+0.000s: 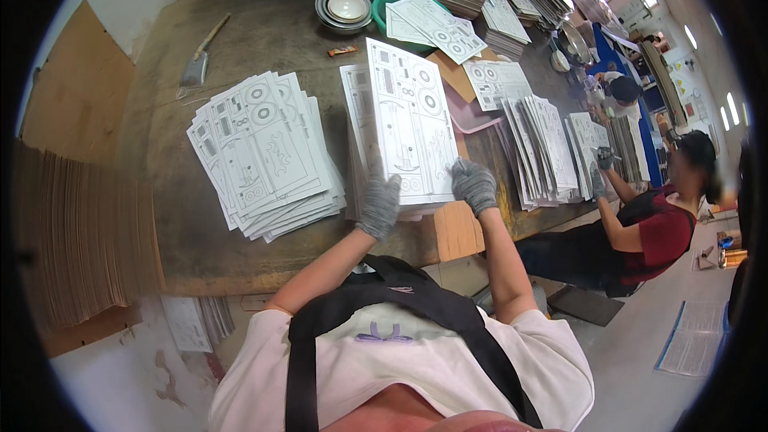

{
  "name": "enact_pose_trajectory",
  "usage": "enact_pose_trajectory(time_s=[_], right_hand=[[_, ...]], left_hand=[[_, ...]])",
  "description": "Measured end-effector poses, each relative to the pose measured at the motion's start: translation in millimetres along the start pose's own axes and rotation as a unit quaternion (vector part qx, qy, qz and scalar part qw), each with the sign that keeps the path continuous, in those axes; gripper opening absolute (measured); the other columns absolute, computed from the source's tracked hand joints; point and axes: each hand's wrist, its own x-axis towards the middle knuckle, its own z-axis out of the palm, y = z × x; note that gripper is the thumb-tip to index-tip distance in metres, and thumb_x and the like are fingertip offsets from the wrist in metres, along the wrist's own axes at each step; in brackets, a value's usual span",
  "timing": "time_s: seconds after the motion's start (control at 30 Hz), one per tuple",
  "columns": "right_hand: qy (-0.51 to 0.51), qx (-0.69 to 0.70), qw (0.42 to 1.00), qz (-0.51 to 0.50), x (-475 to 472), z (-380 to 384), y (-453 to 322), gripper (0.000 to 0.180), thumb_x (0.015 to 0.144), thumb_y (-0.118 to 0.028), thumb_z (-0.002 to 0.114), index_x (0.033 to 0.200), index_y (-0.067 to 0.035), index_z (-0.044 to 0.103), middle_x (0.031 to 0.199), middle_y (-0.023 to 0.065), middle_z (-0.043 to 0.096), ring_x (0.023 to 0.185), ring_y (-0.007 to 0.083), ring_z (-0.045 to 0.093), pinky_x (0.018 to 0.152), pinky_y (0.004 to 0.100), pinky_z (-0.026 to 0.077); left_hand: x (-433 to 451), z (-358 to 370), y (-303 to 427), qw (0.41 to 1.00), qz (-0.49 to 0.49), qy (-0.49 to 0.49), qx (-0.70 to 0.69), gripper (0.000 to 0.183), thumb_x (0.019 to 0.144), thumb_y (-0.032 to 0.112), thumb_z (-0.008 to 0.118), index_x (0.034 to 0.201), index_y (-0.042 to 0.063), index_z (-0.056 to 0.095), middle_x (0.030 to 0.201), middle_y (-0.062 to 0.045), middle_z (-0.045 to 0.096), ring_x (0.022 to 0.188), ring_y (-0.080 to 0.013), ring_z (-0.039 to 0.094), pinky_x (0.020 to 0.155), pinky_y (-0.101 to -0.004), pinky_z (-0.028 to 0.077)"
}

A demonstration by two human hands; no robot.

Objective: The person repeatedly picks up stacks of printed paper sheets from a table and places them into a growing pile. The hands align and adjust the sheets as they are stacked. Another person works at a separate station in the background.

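Note:
Both my hands wear grey knit gloves. A white printed board (414, 132), showing wrenches, a hammer and round shapes, stands tilted between them over a stack of similar boards (358, 102). My left hand (380, 204) is at the lower left edge of the board, fingers pointing up. The lower right edge is gripped by my right hand (474, 186). To the left lies a fanned pile of the same printed boards (270, 156). On the right, more printed boards (537, 150) stand in an upright, leaning row.
A scraper with a wooden handle (197, 66) lies at the table's back left. Behind the boards are nested bowls (343, 9), a green basin (379, 12) and a pink tray (480, 120). A co-worker (654, 222) handles boards at the right. Brown cardboard sheets (84, 240) stand at the far left.

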Motion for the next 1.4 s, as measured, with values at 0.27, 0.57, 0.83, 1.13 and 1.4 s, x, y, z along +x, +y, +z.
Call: enact_pose_trajectory(time_s=[0.27,0.57,0.83,1.13,1.4], right_hand=[[0.117,0.424,0.898,0.016,44.6,-48.7,-56.3,0.04,0.089,-0.037,0.056,0.074,0.001,0.061,0.056,0.0078,0.058,0.051,0.0181,0.055,0.054,0.0317,0.046],[0.053,0.664,0.732,-0.144,111.2,9.2,-102.7,0.046,0.091,-0.044,0.052,0.068,-0.004,0.053,0.053,0.0032,0.048,0.045,0.0115,0.044,0.054,0.0298,0.049],[0.021,0.669,0.729,-0.146,103.2,43.7,-110.1,0.043,0.091,-0.043,0.052,0.068,-0.006,0.05,0.057,0.0018,0.046,0.052,0.0107,0.045,0.06,0.0295,0.049],[0.076,0.578,0.803,-0.122,54.0,56.0,-97.6,0.041,0.089,-0.039,0.053,0.069,-0.003,0.06,0.058,0.0019,0.053,0.051,0.0103,0.046,0.049,0.0261,0.036],[0.037,0.42,0.897,-0.134,-111.2,5.7,-53.9,0.04,0.088,-0.034,0.051,0.065,-0.002,0.053,0.057,0.0071,0.054,0.053,0.0146,0.054,0.052,0.0292,0.043]], left_hand=[[-6.3,-264.4,-69.1,0.967,-0.062,0.218,-0.115,0.066,0.082,0.004,0.055,0.141,0.001,0.026,0.133,-0.013,0.043,0.115,-0.0242,0.048,0.096,-0.0341,0.041],[61.3,-154.6,-80.2,0.958,0.004,0.071,0.277,0.051,0.088,0.021,0.049,0.133,0.0,0.038,0.137,-0.022,0.038,0.129,-0.0332,0.035,0.109,-0.0386,0.024],[77.4,-3.8,-55.0,0.819,0.19,-0.064,0.538,0.044,0.088,0.024,0.045,0.125,-0.001,0.048,0.132,-0.016,0.045,0.127,-0.0294,0.038,0.11,-0.0451,0.021],[82.2,-0.3,-65.1,0.791,0.203,-0.038,0.576,0.04,0.086,0.023,0.048,0.121,0.003,0.052,0.13,-0.014,0.048,0.125,-0.0273,0.041,0.108,-0.0434,0.024],[79.3,-6.7,-66.1,0.773,0.228,-0.034,0.591,0.041,0.088,0.026,0.043,0.12,0.003,0.053,0.13,-0.014,0.05,0.125,-0.0276,0.041,0.108,-0.0449,0.022]])
